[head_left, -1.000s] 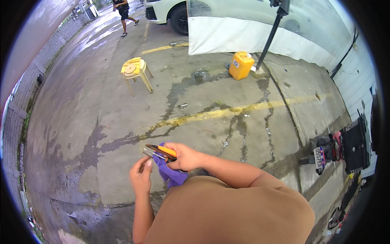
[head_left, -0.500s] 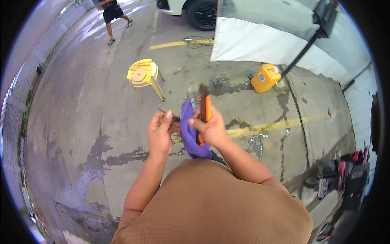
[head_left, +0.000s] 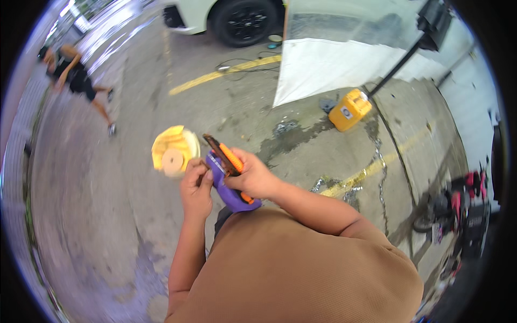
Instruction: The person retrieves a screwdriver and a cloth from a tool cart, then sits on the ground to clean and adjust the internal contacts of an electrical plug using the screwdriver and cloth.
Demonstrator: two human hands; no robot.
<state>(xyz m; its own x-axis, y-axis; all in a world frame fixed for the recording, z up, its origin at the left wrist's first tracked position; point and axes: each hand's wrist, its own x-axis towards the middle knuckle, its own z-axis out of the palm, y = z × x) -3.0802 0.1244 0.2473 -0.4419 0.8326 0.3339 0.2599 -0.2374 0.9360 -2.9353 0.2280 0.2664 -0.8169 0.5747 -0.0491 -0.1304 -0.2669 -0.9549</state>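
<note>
In front of my body, my right hand [head_left: 252, 175] is closed around a long orange-and-black tool [head_left: 232, 160] whose dark brown end points forward and left. An orange part shows below the fingers too. The same hand holds a purple cloth [head_left: 225, 197], which hangs down against my shirt and has a pale strip near its top. Close on its left, my left hand [head_left: 197, 188] has thumb and fingers pinched together at the cloth's edge. Something small and dark shows at those fingertips, too hidden to name.
Ahead and left stands a cream plastic stool [head_left: 191, 144] bearing a yellow cloth [head_left: 160, 146] and a round tan disc [head_left: 172, 160]. A yellow jerrycan [head_left: 350, 111] is by a white sheet [head_left: 312, 70]. A person [head_left: 81, 78] walks at far left; a car [head_left: 245, 21] and motorcycle [head_left: 468, 215] are parked.
My view has turned and come closer to the stool. Both hands have shifted left with the cloth and tool, and the tool now tilts leftward. The walking person appears further left and nearer.
</note>
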